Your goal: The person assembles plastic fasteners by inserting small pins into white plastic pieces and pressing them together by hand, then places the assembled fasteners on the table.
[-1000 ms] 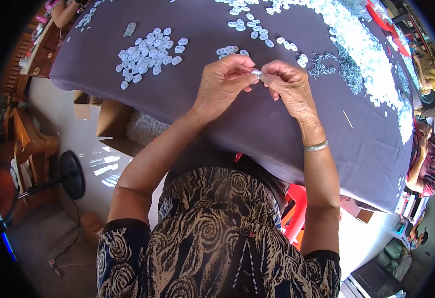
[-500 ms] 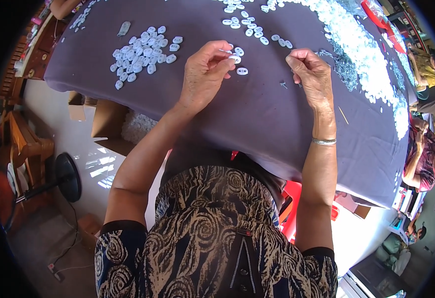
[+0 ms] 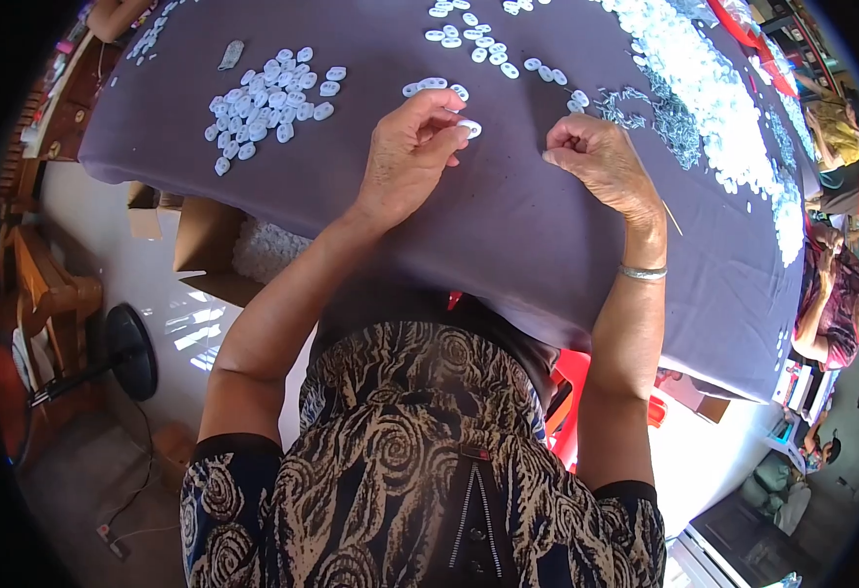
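Between the thumb and forefinger of my left hand (image 3: 408, 157) is a small white oval piece (image 3: 472, 128) with holes in it. Just beyond that hand lie several like pieces (image 3: 433, 84) on the dark tablecloth (image 3: 508, 225). My right hand (image 3: 601, 162) is held to the right, its thumb and forefinger pinched together. Whatever may be in that pinch is too small to make out. Past my right hand lie small loose grey metal-looking bits (image 3: 623, 106), and a larger heap of them (image 3: 677, 132) sits farther right.
A pile of white oval pieces (image 3: 270, 103) lies at left, near a small grey packet (image 3: 231, 55). White pieces form a long heap (image 3: 709, 108) at right. A thin yellow stick (image 3: 674, 220) lies by my right wrist. A cardboard box (image 3: 204, 245) stands below the table; other people sit at right.
My right hand has shifted left and slightly down, nearer the left hand, and turned inward. The white piece in my left hand now sticks out farther from the fingertips. The view has shifted slightly.
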A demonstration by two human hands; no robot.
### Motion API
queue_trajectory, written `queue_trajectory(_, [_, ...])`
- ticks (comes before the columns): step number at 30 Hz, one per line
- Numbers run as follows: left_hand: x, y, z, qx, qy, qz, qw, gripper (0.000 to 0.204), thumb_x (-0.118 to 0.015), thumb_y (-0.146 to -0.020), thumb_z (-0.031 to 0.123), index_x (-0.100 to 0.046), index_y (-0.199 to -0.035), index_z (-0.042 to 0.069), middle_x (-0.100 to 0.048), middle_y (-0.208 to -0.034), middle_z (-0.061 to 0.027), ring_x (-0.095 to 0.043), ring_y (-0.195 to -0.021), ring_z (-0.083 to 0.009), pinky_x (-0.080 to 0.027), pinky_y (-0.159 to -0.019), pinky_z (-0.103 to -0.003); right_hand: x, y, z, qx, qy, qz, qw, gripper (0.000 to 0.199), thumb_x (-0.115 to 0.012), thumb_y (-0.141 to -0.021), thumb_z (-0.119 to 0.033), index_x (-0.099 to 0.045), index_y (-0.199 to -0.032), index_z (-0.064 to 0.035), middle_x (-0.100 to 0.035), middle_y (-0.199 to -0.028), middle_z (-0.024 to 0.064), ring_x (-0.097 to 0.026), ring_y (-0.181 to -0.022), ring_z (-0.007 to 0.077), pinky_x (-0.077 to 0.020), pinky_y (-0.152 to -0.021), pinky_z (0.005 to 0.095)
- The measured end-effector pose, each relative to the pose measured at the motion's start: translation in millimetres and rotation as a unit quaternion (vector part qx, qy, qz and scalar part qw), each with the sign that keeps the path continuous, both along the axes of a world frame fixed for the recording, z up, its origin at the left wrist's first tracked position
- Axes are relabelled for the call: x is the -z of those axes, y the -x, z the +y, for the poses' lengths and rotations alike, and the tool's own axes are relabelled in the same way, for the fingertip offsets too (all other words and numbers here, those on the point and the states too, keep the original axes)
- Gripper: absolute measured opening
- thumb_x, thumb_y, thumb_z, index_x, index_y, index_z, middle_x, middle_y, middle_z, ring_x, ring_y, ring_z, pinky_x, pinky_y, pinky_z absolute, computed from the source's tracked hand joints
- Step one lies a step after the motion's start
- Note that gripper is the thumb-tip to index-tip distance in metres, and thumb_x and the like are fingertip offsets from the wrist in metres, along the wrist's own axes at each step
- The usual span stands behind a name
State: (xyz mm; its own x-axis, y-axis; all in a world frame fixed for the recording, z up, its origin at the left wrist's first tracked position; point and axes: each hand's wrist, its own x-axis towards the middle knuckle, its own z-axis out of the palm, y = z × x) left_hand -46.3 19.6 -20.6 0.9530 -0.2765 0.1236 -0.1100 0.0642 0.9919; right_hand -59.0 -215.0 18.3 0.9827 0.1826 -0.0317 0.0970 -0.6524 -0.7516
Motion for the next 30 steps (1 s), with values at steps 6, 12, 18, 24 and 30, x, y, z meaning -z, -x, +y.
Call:
queue_trajectory(6, [0.4,1.9,-2.7,-0.001,-0.003,0.012,1.0,0.022,-0.06,-0.087,0.001,-0.057,-0.109,0.003,-0.061,-0.093,-0.0052,-0.059,-0.079,-0.0101,-0.049,-0.064,-0.023,9.1,-3.2,7.6,0.046,-0.025,-0.062,0.997,0.007,-0.065,-0.079,-0.006,-0.06,-0.077,-0.0015,-0.051,-0.066,-0.0035,-0.043,-0.061,0.0044,-0.0361,-0.054,0.0214])
queue_trajectory(12, [-0.7,2.6,-1.4,0.005,-0.014,0.007,1.0,0.023,-0.06,-0.087,0.002,-0.057,-0.11,0.004,-0.061,-0.093,-0.0044,-0.058,-0.079,-0.0092,-0.048,-0.065,-0.023,14.8,-5.3,12.0,0.059,-0.048,-0.105,0.991,0.006,-0.063,-0.082,-0.006,-0.059,-0.08,-0.002,-0.05,-0.065,-0.0049,-0.041,-0.06,0.0042,-0.035,-0.053,0.0209])
queue_trajectory(18, [-0.8,3.1,-0.8,0.006,-0.01,0.004,1.0,0.024,-0.06,-0.087,0.002,-0.056,-0.111,0.004,-0.061,-0.093,-0.0038,-0.058,-0.08,-0.0088,-0.048,-0.065,-0.023,9.8,-4.6,12.3,0.064,-0.122,-0.108,0.985,0.006,-0.058,-0.086,-0.005,-0.059,-0.081,-0.0038,-0.051,-0.067,-0.0032,-0.042,-0.059,0.0028,-0.0347,-0.05,0.0181])
queue_trajectory(24, [-0.1,4.4,-1.6,0.017,-0.017,0.007,1.0,0.025,-0.06,-0.087,0.003,-0.055,-0.111,0.005,-0.062,-0.094,-0.0031,-0.058,-0.081,-0.0072,-0.047,-0.067,-0.022,12.9,-5.0,26.9,0.027,-0.279,-0.03,0.959,0.004,-0.054,-0.09,-0.005,-0.058,-0.089,-0.0038,-0.056,-0.078,0.0011,-0.047,-0.062,0.004,-0.0388,-0.051,0.0173])
queue_trajectory(30, [2.4,4.7,-5.3,0.017,-0.006,-0.046,0.999,0.027,-0.063,-0.084,0.001,-0.055,-0.109,0.004,-0.061,-0.086,-0.0039,-0.055,-0.072,-0.0053,-0.047,-0.062,-0.02,17.4,-2.1,40.5,-0.005,-0.252,-0.008,0.968,0.009,-0.058,-0.091,-0.011,-0.065,-0.092,-0.0055,-0.058,-0.079,-0.0016,-0.051,-0.069,0.0056,-0.0431,-0.057,0.0195])
